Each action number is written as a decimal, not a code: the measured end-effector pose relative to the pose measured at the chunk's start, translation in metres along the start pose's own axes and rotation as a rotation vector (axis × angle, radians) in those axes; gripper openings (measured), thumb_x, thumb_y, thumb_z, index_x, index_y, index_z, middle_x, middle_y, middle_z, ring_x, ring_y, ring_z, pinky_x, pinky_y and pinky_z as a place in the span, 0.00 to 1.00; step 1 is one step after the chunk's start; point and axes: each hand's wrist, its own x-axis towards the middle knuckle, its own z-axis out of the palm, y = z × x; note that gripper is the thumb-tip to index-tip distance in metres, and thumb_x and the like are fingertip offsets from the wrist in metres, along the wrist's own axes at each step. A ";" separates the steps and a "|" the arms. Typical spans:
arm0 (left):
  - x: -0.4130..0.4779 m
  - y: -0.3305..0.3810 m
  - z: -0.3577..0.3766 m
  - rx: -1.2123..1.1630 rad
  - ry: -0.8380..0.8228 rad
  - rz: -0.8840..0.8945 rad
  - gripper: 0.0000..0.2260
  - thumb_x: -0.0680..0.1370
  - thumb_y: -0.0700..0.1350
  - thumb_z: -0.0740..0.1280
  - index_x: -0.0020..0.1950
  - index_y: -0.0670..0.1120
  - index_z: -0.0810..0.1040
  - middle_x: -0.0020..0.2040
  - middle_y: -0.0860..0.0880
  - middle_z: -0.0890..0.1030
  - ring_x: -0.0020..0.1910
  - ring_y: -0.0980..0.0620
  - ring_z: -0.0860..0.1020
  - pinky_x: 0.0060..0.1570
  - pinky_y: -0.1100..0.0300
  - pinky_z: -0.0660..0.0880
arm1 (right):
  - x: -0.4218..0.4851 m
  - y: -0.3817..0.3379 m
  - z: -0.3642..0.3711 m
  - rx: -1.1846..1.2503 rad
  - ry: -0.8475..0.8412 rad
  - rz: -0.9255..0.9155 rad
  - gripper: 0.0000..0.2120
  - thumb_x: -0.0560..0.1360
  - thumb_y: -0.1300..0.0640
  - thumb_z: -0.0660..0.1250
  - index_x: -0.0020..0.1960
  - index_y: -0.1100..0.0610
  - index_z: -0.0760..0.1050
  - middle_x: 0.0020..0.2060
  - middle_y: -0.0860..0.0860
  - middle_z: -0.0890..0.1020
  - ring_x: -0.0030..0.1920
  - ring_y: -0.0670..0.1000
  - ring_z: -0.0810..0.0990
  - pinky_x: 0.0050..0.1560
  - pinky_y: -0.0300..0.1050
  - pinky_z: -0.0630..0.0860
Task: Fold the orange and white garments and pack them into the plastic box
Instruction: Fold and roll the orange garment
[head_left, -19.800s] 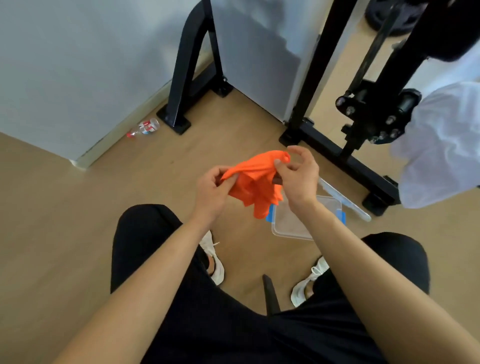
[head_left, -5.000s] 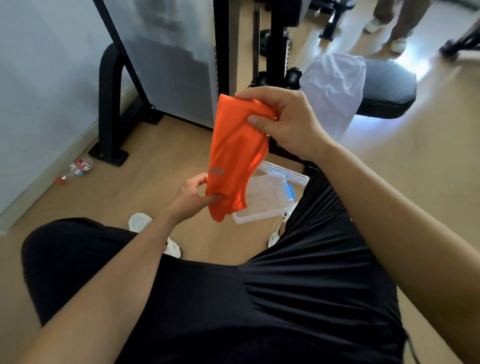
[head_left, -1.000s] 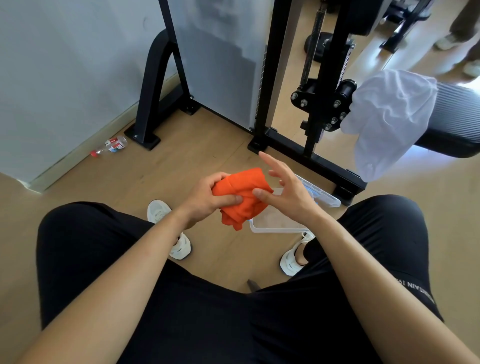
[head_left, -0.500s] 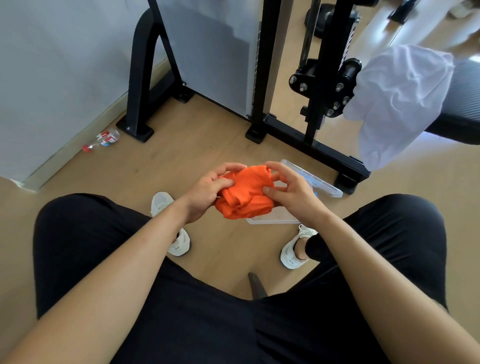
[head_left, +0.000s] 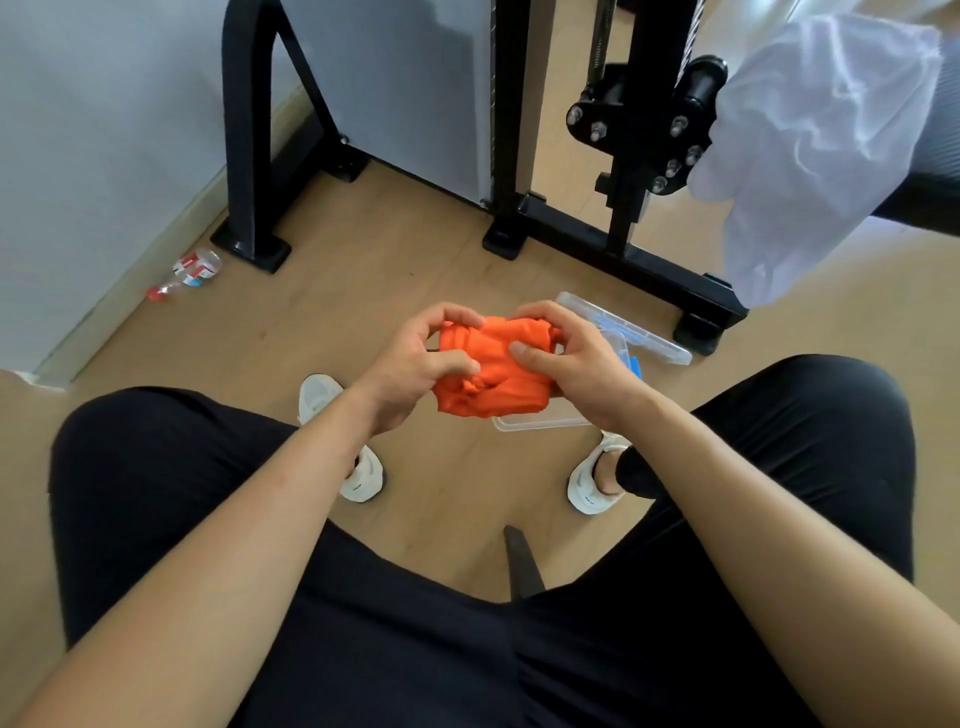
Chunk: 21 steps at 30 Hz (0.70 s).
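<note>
Out in front of the knees, above the wooden floor (head_left: 363, 270): orange garment (head_left: 493, 379), bunched into a compact wad and held in the air between both hands; left hand (head_left: 415, 364) curled round its left end, thumb pressed on the near face, fingers hooked over the far top edge; right hand (head_left: 576, 364) curled round the right end likewise, thumb laid across the front, fingers wrapped over the top; neither of the hands spread, both closed on cloth. Directly beneath, partly hidden by wad and right hand: clear plastic box (head_left: 540, 422), on the floor just beside the right shoe (head_left: 592, 480), with a blue clip at its right side; contents not to be made out. Just beyond it, a clear lid (head_left: 641, 335), lying near the foot of a black machine frame (head_left: 628, 249). Up at the right, well apart from the hands: white garment (head_left: 810, 145), crumpled, draped over the end of a black padded seat (head_left: 930, 202) and hanging down. Far left by the wall, a small bottle (head_left: 189, 270) on its side. Nearest the camera, black trousers (head_left: 156, 493) and the left shoe (head_left: 358, 475).
</note>
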 end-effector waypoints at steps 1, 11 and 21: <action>0.000 -0.001 -0.003 -0.052 0.025 -0.004 0.13 0.69 0.33 0.69 0.49 0.48 0.78 0.54 0.50 0.78 0.43 0.54 0.79 0.39 0.56 0.78 | 0.001 0.001 -0.001 0.039 0.024 0.013 0.12 0.78 0.60 0.71 0.61 0.54 0.76 0.48 0.47 0.78 0.47 0.48 0.81 0.39 0.45 0.83; -0.021 0.001 -0.002 0.574 0.169 0.415 0.24 0.70 0.47 0.78 0.64 0.53 0.78 0.69 0.53 0.74 0.68 0.57 0.73 0.63 0.60 0.72 | 0.000 0.003 -0.003 0.019 0.062 0.019 0.17 0.77 0.54 0.74 0.64 0.51 0.75 0.54 0.49 0.78 0.53 0.50 0.81 0.41 0.41 0.81; -0.020 -0.004 -0.004 0.642 0.158 0.299 0.23 0.71 0.56 0.74 0.65 0.54 0.80 0.59 0.54 0.83 0.56 0.56 0.80 0.60 0.54 0.76 | -0.011 0.003 -0.002 -0.195 -0.226 -0.081 0.30 0.75 0.51 0.75 0.73 0.38 0.67 0.69 0.48 0.71 0.66 0.53 0.76 0.60 0.56 0.82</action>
